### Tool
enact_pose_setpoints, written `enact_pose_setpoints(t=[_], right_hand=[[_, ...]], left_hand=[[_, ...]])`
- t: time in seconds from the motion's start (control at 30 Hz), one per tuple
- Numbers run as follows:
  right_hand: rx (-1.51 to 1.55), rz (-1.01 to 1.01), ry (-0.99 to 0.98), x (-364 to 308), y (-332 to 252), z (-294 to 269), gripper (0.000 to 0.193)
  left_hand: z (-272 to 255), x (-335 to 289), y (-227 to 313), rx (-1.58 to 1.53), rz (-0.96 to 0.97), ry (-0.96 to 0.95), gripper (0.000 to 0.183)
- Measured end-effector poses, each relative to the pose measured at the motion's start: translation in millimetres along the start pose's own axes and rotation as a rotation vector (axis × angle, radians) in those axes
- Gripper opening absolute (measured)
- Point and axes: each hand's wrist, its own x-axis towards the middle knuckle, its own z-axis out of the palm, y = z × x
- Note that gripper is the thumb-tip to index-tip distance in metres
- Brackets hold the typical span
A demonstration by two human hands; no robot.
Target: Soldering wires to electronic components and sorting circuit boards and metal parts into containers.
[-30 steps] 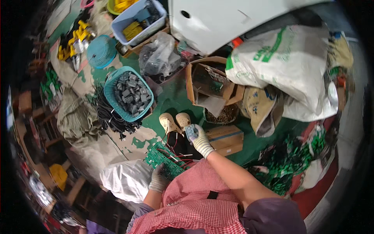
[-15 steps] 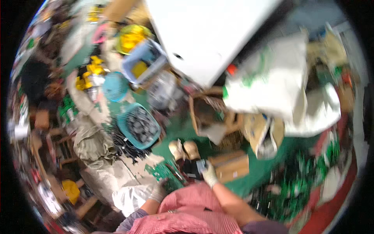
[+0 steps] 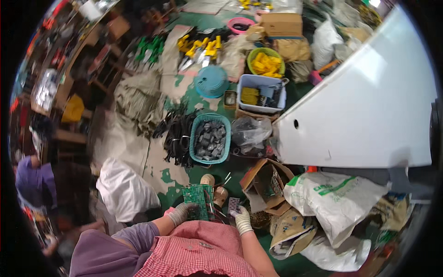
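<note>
Head view, knit-gloved left fingers point(image 3: 186, 209) gripping flat green circuit board point(image 3: 196, 197), right fingers point(image 3: 239, 212) holding small grey rectangular block point(image 3: 234, 203)

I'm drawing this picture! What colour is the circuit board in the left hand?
The circuit board is green; the head view shows it best.

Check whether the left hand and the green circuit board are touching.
Touching. The head view shows the left hand gripping the green circuit board near its lower left edge, no gap between.
</note>
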Motion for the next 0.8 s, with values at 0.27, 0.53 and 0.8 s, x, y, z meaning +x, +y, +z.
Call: enact_pose_setpoints(t=[0.27, 0.53, 0.8], right_hand=[[0.048, 0.267, -0.072, 35, -36, 40, 0.04], [-0.159, 0.303, -0.145, 78, -47, 110, 0.038], [-0.013, 0.548, 0.011, 187, -32, 179, 0.013]], left_hand=[[-55, 12, -36, -0.322, -0.017, 0.108, 0.024], [-65, -3, 11, -0.539, 0.016, 0.086, 0.03], [-108, 0, 26, -0.816, -0.089, 0.066, 0.034]])
